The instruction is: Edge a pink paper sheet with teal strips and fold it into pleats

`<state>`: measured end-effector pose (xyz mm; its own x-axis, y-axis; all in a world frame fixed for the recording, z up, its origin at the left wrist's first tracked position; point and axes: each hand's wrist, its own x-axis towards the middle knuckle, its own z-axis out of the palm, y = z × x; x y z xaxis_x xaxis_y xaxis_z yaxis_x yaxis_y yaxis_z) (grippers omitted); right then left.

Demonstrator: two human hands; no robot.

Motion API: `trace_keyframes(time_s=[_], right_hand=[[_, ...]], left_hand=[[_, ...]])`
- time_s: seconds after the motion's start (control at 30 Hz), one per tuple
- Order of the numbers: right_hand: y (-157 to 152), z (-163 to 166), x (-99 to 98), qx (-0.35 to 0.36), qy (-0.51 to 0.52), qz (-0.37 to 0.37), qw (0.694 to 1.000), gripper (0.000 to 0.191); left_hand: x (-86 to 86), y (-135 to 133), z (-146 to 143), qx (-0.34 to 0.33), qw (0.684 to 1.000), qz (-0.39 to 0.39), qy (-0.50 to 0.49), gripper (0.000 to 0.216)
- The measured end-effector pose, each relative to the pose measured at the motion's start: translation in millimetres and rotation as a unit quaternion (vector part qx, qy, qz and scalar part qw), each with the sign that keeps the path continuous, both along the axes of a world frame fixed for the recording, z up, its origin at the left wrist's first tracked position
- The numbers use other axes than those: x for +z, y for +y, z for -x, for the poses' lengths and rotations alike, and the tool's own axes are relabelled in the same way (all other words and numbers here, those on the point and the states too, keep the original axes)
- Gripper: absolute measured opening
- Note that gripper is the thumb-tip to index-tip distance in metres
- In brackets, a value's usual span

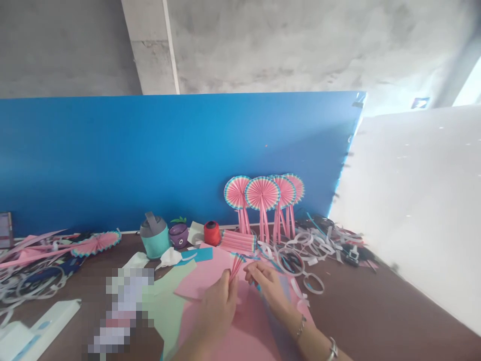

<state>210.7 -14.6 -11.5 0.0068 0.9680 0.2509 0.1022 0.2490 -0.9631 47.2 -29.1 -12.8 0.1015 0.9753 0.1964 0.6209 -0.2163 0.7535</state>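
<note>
My left hand is closed around a folded strip of pleated pink paper, whose striped, blue-edged end sticks up past the fingers. Just to the right, my right hand has its fingers curled in a pinch; whatever is between them is too small or hidden to name. A bit of blue shows under the right fingers. Both hands are above pink paper sheets on the desk. Beyond them lies a stack of pleated pink paper. Several round pink paper fans on pink paper handles lean against the blue partition.
A red thread spool, a purple pot and a teal cup stand along the blue partition. Green paper lies left. White tape loops tangle at right; a power strip is front left.
</note>
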Motion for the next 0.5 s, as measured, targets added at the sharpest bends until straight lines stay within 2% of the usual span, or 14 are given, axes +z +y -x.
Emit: trace_keyframes(time_s=[0.1,0.23,0.37,0.5], right_hand=[[-1.0,2.1,1.8,0.020,0.014,0.011,1.000,0.031],[-1.5,1.7,1.8,0.010,0.031,0.004,0.999,0.034],[-4.8,1.3,3.2,0.010,0.033,-0.010,0.999,0.033],[-5.1,2.4,3.3,0.017,0.035,-0.020,0.999,0.029]], left_hand=[[-0.4,-2.1,-1.1,0.006,0.999,-0.022,0.040,0.026],[3.0,-8.4,-4.4,-0.035,0.998,-0.027,0.043,0.027],[8.8,-15.8,-9.2,-0.055,0.998,-0.026,-0.020,0.022],[10.2,-17.0,-13.8,-0.069,0.988,0.032,-0.134,0.029]])
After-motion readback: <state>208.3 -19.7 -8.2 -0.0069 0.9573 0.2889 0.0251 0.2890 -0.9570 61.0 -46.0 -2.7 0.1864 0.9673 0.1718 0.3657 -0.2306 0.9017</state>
